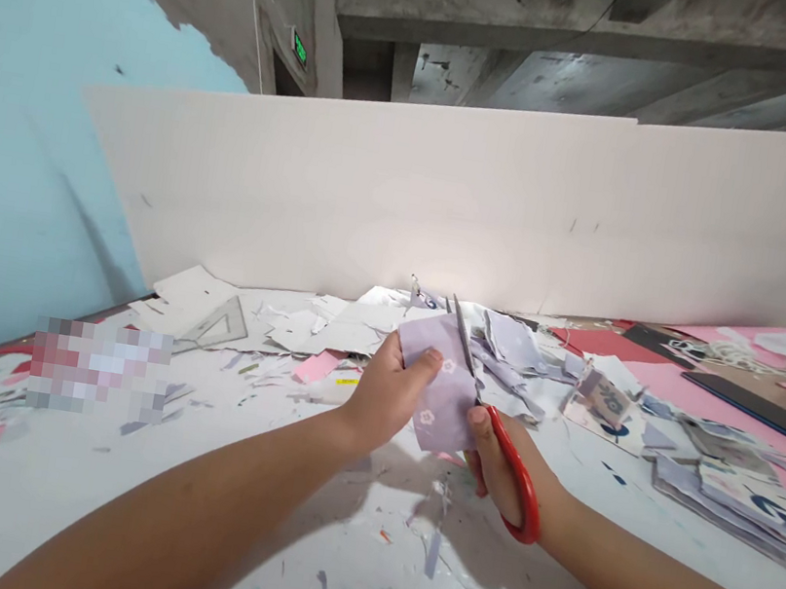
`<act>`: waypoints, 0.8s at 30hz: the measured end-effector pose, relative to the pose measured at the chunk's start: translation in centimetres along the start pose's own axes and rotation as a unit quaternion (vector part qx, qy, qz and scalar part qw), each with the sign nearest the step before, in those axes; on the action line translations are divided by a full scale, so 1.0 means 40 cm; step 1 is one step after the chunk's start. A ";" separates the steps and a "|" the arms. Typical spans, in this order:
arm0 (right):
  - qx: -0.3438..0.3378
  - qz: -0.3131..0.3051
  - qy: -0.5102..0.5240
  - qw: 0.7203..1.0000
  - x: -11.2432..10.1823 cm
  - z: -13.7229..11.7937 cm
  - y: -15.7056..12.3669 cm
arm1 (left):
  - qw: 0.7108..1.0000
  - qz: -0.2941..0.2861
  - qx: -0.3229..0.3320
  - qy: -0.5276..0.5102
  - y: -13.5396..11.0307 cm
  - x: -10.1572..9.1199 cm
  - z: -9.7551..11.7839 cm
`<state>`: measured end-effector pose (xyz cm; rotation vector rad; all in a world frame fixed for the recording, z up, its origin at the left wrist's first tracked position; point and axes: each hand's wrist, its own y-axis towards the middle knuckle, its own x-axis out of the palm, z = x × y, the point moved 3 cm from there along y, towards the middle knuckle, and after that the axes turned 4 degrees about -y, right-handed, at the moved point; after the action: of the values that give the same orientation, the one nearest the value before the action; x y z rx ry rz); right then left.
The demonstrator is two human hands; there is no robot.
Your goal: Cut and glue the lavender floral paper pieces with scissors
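Observation:
A piece of lilac paper [446,406] printed with small white flowers is pinched by my left hand [390,388], thumb on its face. My right hand [512,460] grips red-handled scissors [522,491], thumb through one loop. The metal blades point up and away, parted slightly at the tips, along the right edge of the paper. Whether the paper sits between the blades I cannot tell. Behind the blades lie more lilac paper pieces [515,342]. Thin paper snippets [435,542] are scattered on the white tabletop [218,524] below my hands.
A clear set square [218,326] rests on white sheets at the back left. At right are a small patterned paper piece [602,405], stacked paper [738,504], a dark phone [764,409] on pink paper and white string [745,357]. A white partition [377,204] stands behind.

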<state>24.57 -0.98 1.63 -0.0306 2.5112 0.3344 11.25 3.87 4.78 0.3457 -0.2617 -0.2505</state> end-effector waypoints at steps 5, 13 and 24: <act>0.016 0.013 0.021 1.000 -0.001 0.016 0.007 | 1.000 0.015 -0.007 -0.013 0.004 -0.004 -0.005; 0.034 0.004 0.035 0.999 0.002 0.028 0.013 | 1.000 0.014 -0.012 -0.024 0.002 -0.004 -0.005; -0.033 -0.034 0.053 0.997 -0.022 -0.006 0.006 | 1.000 0.003 -0.014 0.005 0.001 -0.002 -0.018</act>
<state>25.14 -0.85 2.38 -0.1645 2.5958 0.3979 11.38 4.14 4.12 0.3177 -0.2487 -0.2464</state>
